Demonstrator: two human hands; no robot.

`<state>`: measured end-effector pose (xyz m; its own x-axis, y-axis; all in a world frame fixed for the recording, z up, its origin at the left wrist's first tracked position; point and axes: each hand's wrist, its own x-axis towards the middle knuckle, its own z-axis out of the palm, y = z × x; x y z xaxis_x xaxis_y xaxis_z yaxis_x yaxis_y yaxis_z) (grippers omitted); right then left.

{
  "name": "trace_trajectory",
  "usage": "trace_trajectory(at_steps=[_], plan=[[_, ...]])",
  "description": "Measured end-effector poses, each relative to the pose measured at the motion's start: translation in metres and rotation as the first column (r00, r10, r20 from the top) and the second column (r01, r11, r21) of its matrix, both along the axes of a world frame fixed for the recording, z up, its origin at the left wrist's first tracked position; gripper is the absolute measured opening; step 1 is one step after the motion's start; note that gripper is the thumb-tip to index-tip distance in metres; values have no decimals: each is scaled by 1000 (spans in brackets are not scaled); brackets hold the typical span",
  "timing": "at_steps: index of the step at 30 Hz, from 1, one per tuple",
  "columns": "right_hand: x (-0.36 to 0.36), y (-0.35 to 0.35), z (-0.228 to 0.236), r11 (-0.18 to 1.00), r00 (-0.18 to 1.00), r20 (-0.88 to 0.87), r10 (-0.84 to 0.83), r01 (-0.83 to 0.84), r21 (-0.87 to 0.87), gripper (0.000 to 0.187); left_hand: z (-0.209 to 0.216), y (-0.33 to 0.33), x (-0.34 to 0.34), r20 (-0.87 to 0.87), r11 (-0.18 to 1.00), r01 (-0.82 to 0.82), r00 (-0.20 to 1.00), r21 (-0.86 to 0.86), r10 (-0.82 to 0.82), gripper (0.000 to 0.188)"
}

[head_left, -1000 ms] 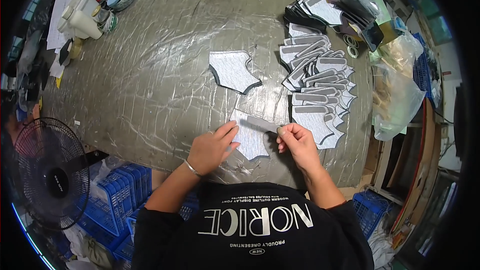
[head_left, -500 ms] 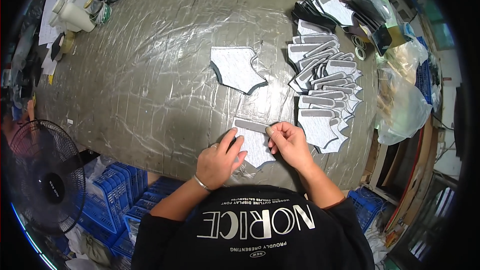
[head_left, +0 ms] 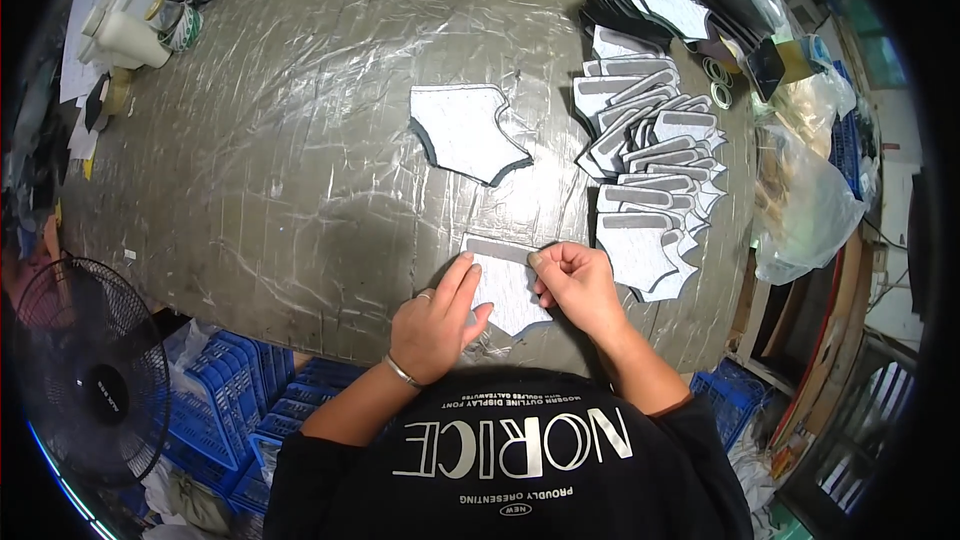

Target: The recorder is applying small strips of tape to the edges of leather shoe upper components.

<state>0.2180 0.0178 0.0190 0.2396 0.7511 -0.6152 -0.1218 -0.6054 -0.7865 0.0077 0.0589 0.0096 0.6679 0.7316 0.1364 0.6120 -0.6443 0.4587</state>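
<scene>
In front of me on the table lies a light grey, cut fabric piece [head_left: 512, 302] with pointed lower corners. A dark grey strip [head_left: 497, 249] runs along its top edge. My left hand [head_left: 432, 325] rests at the piece's left side, fingers stretched out and the fingertips on the fabric near the strip's left end. At the strip's right end my right hand [head_left: 582, 290] pinches strip and fabric edge between thumb and fingers. Farther off sits a small stack of similar pieces [head_left: 462, 130] with no strip visible on top.
Overlapping fabric pieces with grey strips [head_left: 640, 240] spread along the right side. Rolls of tape [head_left: 718, 82] and plastic bags [head_left: 805, 210] lie beyond them. A white bottle [head_left: 130, 38] stands at the far left. A fan [head_left: 100, 390] and blue crates [head_left: 215, 400] are lower left.
The view has shifted slightly. My left fingers have drawn closer together and lie flatter on the fabric piece. My right hand keeps its pinch at the strip's right end.
</scene>
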Motion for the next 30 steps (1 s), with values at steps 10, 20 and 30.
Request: trace_trajectory(at_steps=[10,20,30], plan=[[-5,1,-3,1000,998,60,-20,19,23,20,3,6,3,-108,997,81,991,20,-78,41],[-4,7,13,939,444,876,188,-343,-28,31,-1,2,1,-59,996,58,997,69,-54,40],[24,-29,14,949,909,417,-3,-129,289,17,-7,-2,-10,280,997,-44,960,70,23,33]])
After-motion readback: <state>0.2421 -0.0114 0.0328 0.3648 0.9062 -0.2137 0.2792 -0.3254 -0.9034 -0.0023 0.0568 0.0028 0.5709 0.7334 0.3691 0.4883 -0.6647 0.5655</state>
